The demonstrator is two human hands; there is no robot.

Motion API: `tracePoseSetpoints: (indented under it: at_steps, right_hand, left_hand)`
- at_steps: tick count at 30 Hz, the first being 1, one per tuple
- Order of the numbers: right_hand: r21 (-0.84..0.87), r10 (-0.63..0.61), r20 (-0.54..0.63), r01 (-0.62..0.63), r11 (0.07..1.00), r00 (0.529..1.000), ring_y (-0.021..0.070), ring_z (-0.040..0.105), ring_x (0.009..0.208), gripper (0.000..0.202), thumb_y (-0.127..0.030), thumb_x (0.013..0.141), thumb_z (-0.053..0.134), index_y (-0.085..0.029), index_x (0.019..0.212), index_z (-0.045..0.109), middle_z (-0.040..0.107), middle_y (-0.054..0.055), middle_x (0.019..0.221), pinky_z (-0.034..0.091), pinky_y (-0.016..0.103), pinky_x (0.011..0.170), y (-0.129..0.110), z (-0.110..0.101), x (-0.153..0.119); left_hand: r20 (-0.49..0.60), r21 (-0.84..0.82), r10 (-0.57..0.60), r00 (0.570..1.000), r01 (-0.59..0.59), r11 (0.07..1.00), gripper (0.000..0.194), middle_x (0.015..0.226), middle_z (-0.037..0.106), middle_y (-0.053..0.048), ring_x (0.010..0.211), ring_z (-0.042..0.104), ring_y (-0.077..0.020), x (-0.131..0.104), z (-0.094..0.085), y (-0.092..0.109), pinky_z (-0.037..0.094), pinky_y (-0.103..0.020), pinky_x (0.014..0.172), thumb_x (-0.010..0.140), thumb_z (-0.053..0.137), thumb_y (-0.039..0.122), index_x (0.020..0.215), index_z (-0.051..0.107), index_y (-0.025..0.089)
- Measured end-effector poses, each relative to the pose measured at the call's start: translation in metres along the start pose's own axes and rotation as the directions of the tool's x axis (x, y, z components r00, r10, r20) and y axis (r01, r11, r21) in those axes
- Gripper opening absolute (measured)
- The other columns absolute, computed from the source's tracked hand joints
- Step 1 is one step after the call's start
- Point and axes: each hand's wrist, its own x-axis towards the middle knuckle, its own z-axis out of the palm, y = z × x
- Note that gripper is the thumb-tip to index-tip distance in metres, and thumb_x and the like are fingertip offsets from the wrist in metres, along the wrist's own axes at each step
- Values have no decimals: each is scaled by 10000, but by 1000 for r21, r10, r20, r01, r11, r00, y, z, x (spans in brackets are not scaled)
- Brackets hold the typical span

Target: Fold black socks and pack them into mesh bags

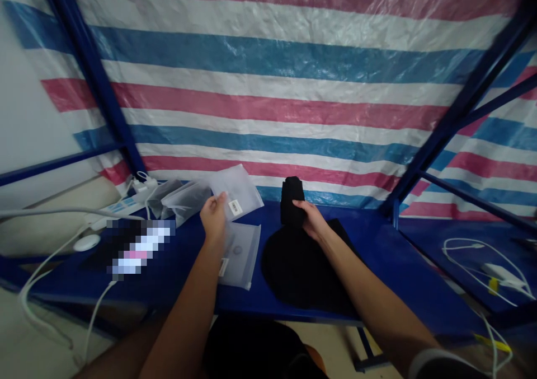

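Note:
My left hand [213, 215] pinches the near left edge of a frosted zip bag [245, 194] that carries a small white label. Below it, another frosted zip bag [245, 256] lies flat on the blue table, partly behind my left forearm. My right hand [314, 219] is closed on a folded black cloth item [291, 200], held upright; its exact kind does not show. Under that hand a pile of black cloth [302, 278] rests on the table, partly covered by my right forearm.
More frosted bags [187, 200] stand at the back left, beside a white power strip [117, 211] with plugs and cables. A pixelated device [142, 250] lies at left on the blue table [386, 256]. Blue metal posts [457, 116] and a striped plastic sheet [268, 104] enclose the back. A white charger [503, 275] sits right.

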Motion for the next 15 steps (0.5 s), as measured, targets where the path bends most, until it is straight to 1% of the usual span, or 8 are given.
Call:
tracePoseSetpoints:
  at_steps: [1, 3, 5, 7, 9, 11, 13, 15]
  right_hand:
    - [7, -28, 20, 27, 1000, 999, 224, 737, 808, 359, -410, 689, 956, -209, 937, 791, 805, 35, 894, 605, 343, 805, 1, 0, 0]
    - [-36, -74, 103, 79, 996, 992, 254, 754, 922, 398, -464, 730, 935, -225, 1015, 794, 812, 46, 993, 602, 385, 913, 5, 1, 0]
    - [-190, -152, 200, 190, 963, 968, 302, 736, 1111, 448, -515, 780, 897, -244, 1121, 792, 792, 70, 1172, 577, 453, 1024, 9, 2, -2]
    - [-419, -285, 301, 395, 818, 910, 358, 611, 1374, 489, -523, 791, 890, -258, 1190, 792, 667, 107, 1459, 507, 526, 1145, 9, 4, -4]
    - [-591, -394, 428, 582, 559, 813, 399, 389, 1571, 492, -481, 782, 911, -254, 1205, 802, 412, 124, 1702, 406, 577, 1235, 5, 6, -9]
    - [-647, -407, 551, 681, 344, 729, 420, 235, 1639, 459, -424, 795, 912, -244, 1205, 809, 215, 113, 1791, 329, 610, 1275, 0, 8, -13]
    - [-638, -379, 627, 728, 251, 681, 407, 228, 1644, 431, -362, 842, 867, -249, 1251, 792, 208, 100, 1795, 311, 610, 1288, -3, 10, -17]
    - [-617, -359, 666, 753, 226, 654, 363, 342, 1609, 485, -293, 888, 792, -272, 1368, 731, 369, 97, 1738, 338, 576, 1288, -3, 9, -18]
  left_hand:
    - [18, -15, 20, 1000, -20, 1000, 425, 1003, 816, -77, 952, 771, -245, 1, 0, -1, 597, -355, 895, 738, 919, 456, 995, 744, 167]
    - [125, -51, 49, 991, -43, 998, 466, 1109, 819, -97, 1065, 770, -262, 0, 2, -1, 582, -395, 1002, 735, 928, 410, 1089, 731, 179]
    - [260, -59, 66, 963, -52, 997, 504, 1203, 807, -115, 1162, 752, -272, -5, 5, 1, 548, -431, 1089, 761, 910, 391, 1181, 725, 183]
    - [339, -19, 47, 940, -43, 999, 498, 1223, 803, -126, 1196, 741, -287, -10, 9, 3, 525, -459, 1128, 778, 886, 392, 1199, 743, 169]
    - [351, 50, 6, 936, -25, 998, 460, 1182, 816, -126, 1190, 741, -309, -13, 11, 4, 518, -481, 1135, 775, 867, 397, 1151, 781, 148]
    - [380, 117, -26, 925, -20, 993, 410, 1157, 824, -118, 1214, 730, -330, -14, 10, 4, 503, -495, 1150, 780, 836, 396, 1103, 813, 146]
    - [475, 178, -40, 879, -51, 983, 371, 1212, 813, -111, 1295, 689, -337, -13, 9, 2, 466, -498, 1192, 813, 791, 389, 1105, 830, 164]
    - [582, 221, -24, 813, -130, 967, 353, 1295, 784, -112, 1353, 653, -331, -13, 8, 2, 436, -501, 1222, 859, 746, 384, 1135, 832, 181]
